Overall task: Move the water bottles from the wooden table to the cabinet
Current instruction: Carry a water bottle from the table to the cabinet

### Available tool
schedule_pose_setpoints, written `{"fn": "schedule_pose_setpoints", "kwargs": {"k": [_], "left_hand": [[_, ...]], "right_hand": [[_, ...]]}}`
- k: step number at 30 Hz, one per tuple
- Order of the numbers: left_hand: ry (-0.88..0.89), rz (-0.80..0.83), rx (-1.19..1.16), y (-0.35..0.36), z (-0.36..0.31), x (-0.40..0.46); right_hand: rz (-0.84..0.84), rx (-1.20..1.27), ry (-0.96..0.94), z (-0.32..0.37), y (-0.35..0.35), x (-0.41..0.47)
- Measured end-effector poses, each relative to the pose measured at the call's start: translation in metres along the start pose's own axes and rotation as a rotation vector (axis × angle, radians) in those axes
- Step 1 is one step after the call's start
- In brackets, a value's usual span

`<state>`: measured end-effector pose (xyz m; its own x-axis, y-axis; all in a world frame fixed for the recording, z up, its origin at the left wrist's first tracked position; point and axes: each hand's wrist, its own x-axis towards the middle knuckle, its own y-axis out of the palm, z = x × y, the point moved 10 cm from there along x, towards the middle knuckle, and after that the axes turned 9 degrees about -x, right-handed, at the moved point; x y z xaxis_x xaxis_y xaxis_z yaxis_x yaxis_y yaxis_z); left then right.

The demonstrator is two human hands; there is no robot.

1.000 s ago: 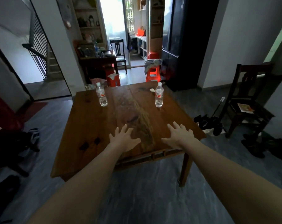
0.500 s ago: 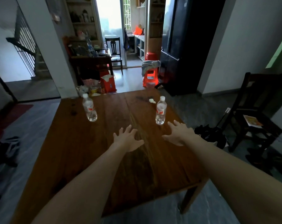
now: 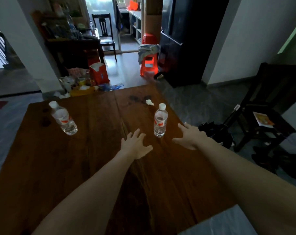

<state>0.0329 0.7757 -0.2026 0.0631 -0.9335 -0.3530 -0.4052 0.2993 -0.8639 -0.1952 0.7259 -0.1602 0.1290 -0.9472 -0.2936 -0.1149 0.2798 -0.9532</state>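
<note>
Two water bottles are standing upright on the wooden table, both with white caps and a white-and-red label. The left bottle sits near the table's far-left corner, well apart from both hands. The right bottle is up by the far-right edge, and that's the one the hands are closing in on.

The left hand hovers palm-down over the tabletop just to the left of the right bottle's base, fingers spread wide, holding nothing. The right hand is just on the other side of the same bottle, out over the table's right edge, fingers also splayed and empty. So the bottle is basically between the two hands, not touched by either as far as I can see.

There's a small crumpled white scrap near the far edge, just behind the right bottle, next to a dark stain on the wood.

Off the table: a dark wooden chair to the right with a paper on its seat, an orange plastic stool past the far edge with a grey cloth draped over it, and a pile of clutter on the floor by the far-left corner.
</note>
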Motion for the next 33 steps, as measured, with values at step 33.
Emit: {"fn": "schedule_pose_setpoints", "kwargs": {"k": [33], "left_hand": [[-0.05,-0.156,-0.735,0.028,-0.043,0.152]], "right_hand": [[0.309,0.213,-0.255,-0.003,0.089,0.198]]}}
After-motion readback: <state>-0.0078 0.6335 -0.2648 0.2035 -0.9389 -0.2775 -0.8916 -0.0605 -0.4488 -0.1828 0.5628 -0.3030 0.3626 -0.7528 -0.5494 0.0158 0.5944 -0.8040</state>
